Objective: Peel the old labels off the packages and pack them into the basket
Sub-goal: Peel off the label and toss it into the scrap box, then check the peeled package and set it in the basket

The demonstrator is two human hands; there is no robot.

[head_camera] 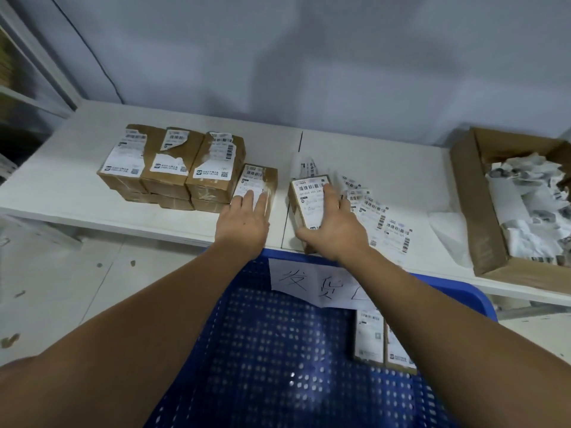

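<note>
My left hand [245,220] lies flat with straight fingers on a labelled brown package [258,180] on the white table [386,162]. My right hand [335,228] grips another labelled package [307,196], thumb on its left side and fingers over the top, at the table's front edge. Left of both stands a stack of brown packages [173,166] with partly torn labels. A blue perforated basket [278,350] sits below my arms and holds two labelled packages [370,338] at its right side.
Fresh labels [380,217] lie fanned out right of the held package. A cardboard box [472,193] of crumpled peeled labels stands at the far right. A handwritten paper sign [309,285] hangs on the basket's rim. Shelving [31,88] stands at the left.
</note>
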